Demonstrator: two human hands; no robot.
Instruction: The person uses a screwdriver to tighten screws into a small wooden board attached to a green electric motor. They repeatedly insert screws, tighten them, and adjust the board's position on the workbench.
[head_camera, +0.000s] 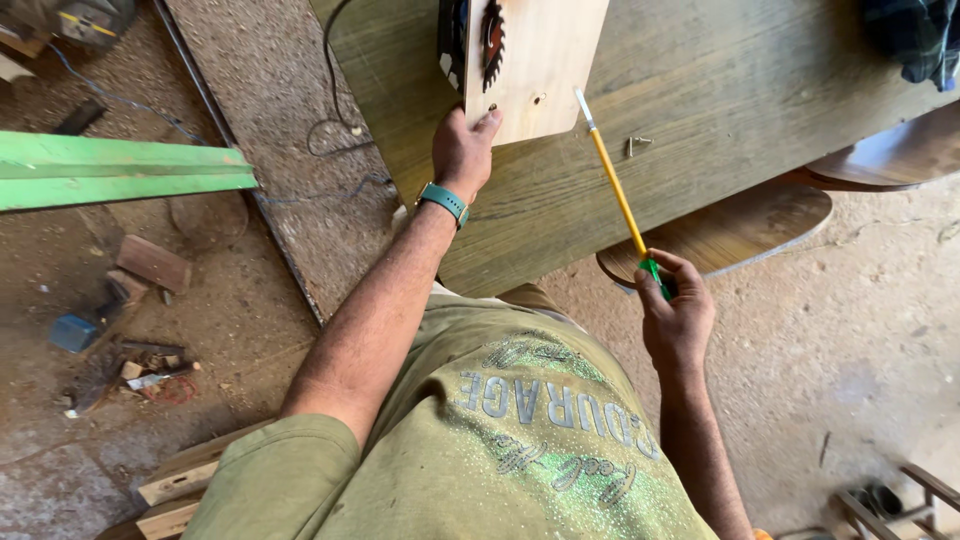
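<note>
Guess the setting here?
Likely a woodworking shop: a saw blade set in a board on a plank bench, wood offcuts on the dirt floor. Left hand holds the board, right hand a screwdriver.

Olive-green short-sleeved T-shirt (480, 440) with glittery lettering on front; teal wristwatch (444, 202) on left wrist; bare forearms.
</note>
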